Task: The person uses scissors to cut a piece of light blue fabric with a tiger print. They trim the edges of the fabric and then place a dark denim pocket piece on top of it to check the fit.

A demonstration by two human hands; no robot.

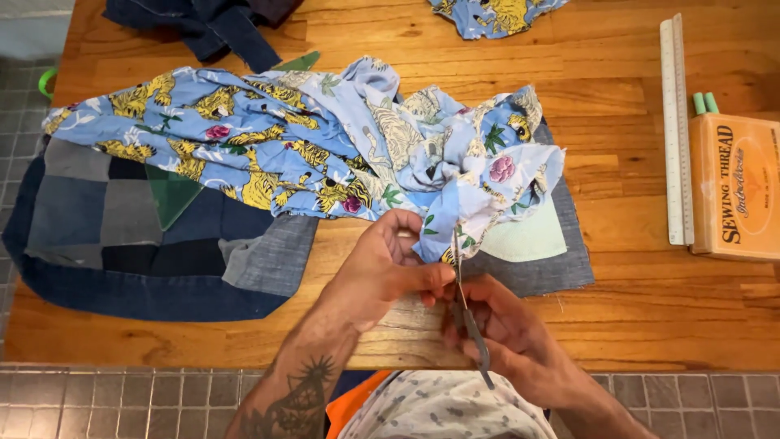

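Left hand pinches blue tiger-print fabric; right hand holds scissors against it.

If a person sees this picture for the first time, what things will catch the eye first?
First comes the blue printed cloth with yellow animals, bunched across the middle of the wooden table on top of denim patchwork. Near the front edge, the left hand pinches a fold of this cloth while the right hand holds scissors at it. At the far right lie a ruler and a cardboard box.
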